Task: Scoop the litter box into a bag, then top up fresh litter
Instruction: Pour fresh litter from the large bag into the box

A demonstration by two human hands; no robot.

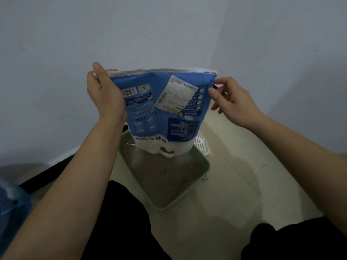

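While the litter bag [161,109] hangs over the litter box [202,164], both forearms reach up and forward from the bottom corners of the view.

Left hand [105,94], 10 o'clock of the bag: palm on the near face, thumb pointing up, fingers wrapped behind the top corner. Grip is clamped on that corner.

Right hand [234,102], 2 o'clock of the bag: thumb and forefinger pinch the other top corner, the rest of the fingers loosely curled and off the bag.

Bag: blue with a white lower end, print upside down, white shipping label [176,94] stuck on askew. It's held in the air, lower end just above the box's far half.

Box: pale green tray on the floor [244,175], grey litter [165,177] inside with dark specks. White slotted scoop [201,146] pokes out at 2 o'clock of the box, partly hidden by the bag.

Room: beige tiled floor, pale grey-blue walls [56,53] meeting in a corner behind the bag. Translucent blue plastic bag [13,205] at 8 o'clock, cut off by the frame edge. Black trouser legs [122,222] at 6 o'clock, either side of the box's near corner.
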